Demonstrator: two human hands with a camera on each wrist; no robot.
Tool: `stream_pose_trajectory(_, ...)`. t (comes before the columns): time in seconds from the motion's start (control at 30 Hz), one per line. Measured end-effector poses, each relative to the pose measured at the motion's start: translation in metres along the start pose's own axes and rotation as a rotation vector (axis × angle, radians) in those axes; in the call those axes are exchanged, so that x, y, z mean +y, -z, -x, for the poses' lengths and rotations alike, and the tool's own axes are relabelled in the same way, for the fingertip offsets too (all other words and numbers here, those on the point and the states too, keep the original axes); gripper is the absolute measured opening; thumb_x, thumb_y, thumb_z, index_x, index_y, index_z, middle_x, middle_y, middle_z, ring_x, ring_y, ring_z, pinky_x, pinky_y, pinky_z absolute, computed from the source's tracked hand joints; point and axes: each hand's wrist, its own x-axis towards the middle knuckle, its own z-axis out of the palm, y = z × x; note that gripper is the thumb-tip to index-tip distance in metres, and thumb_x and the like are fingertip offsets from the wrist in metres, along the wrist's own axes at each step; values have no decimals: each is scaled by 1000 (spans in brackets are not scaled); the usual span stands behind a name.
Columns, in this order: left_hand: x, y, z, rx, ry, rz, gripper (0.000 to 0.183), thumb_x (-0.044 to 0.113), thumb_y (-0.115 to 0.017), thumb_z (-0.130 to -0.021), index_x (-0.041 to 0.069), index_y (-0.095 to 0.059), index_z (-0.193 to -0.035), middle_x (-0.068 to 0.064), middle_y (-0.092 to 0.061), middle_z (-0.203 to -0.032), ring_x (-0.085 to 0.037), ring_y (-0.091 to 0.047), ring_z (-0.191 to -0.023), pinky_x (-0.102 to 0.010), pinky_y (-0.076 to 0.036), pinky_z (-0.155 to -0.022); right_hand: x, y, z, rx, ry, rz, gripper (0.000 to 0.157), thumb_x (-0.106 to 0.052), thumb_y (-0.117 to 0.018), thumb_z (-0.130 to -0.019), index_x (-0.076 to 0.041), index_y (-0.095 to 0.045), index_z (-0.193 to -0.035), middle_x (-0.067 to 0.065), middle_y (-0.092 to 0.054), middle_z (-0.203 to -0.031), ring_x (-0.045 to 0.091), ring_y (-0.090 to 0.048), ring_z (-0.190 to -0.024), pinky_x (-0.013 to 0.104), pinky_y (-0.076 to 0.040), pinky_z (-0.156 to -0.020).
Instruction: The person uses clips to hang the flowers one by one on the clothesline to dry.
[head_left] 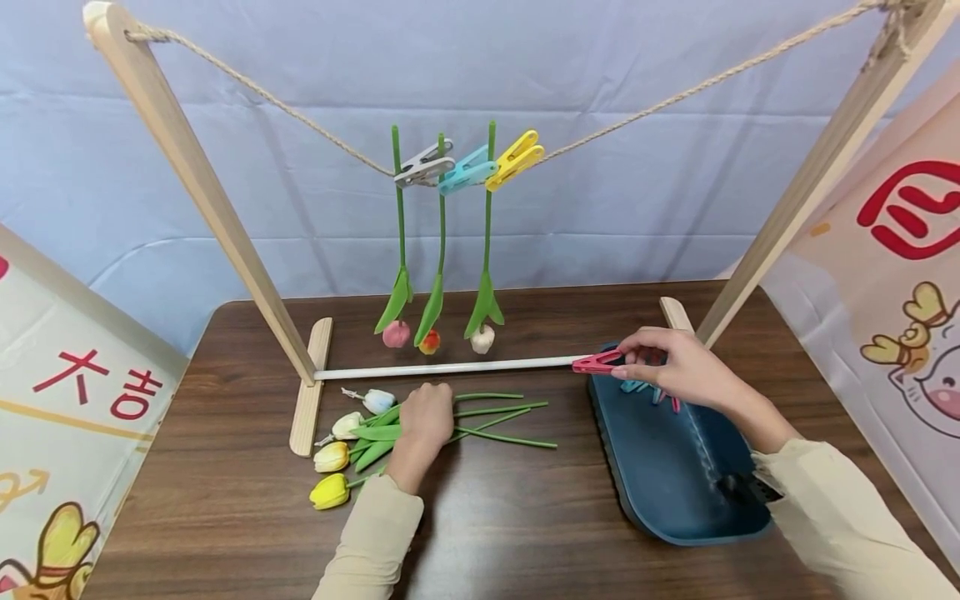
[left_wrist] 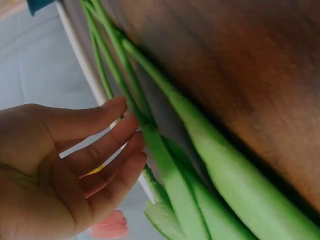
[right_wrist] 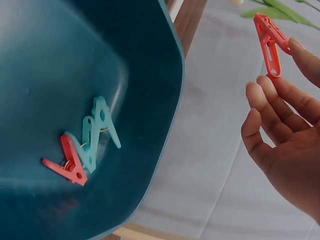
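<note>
My left hand (head_left: 426, 421) is over several artificial tulips lying on the table, their yellow (head_left: 330, 492) and whitish heads to its left. In the left wrist view its bent fingertips are at the green stems (left_wrist: 117, 70), with a small gap between thumb and forefinger. My right hand (head_left: 678, 362) pinches a red clothespin (right_wrist: 270, 45) between thumb and fingers, above the far end of a dark blue basin (head_left: 675, 500). In that basin lie teal clothespins (right_wrist: 92, 135) and a red one (right_wrist: 70, 162).
A rope (head_left: 645, 107) sags between two wooden posts (head_left: 198, 179). Three tulips hang head down from it, held by grey (head_left: 425, 164), light blue (head_left: 468, 170) and yellow clothespins (head_left: 515, 160). A white rod (head_left: 450, 368) crosses low behind the loose tulips.
</note>
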Motion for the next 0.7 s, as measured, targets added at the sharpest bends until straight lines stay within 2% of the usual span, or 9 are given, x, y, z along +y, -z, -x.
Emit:
stream_pose_trajectory(0.17,-2,-5,0,-11,17,-17,19,-2,-57,-80,9,-67,-68,-16,-65,-77,-34,-62,-71,-45,-49,-53,1,3,3,-12,-17,-13,20,-14,-70,-80,0,-66,-94,0,-57,-75,13,-50,-63,26,-43,-54)
stream_pose_trajectory(0.33,-3,-6,2,-13,19,-14,20,-1,-57,-79,9,-64,-62,-16,-65,-77,-35,-62,-71,-46,-49,-54,3,4,6,-22,-40,-16,20,-14,-70,-80,0,-65,-94,0,-57,-75,12,-49,-62,25,-43,-53)
stream_pose_trajectory(0.53,-3,-2,4,-11,-3,-4,23,-2,-57,-78,9,-61,-59,-16,-64,-75,-36,-62,-70,-45,-49,-52,5,5,9,-35,-38,-14,21,-13,-69,-81,1,-65,-95,1,-57,-76,11,-50,-63,25,-43,-53)
stream_pose_trajectory(0.7,-5,6,7,34,-29,1,26,-2,-56,-77,12,-59,-55,-15,-64,-72,-36,-62,-66,-44,-48,-50,7,5,10,-28,-44,5,20,-13,-70,-80,0,-65,-94,0,-57,-75,11,-50,-63,25,-43,-55)
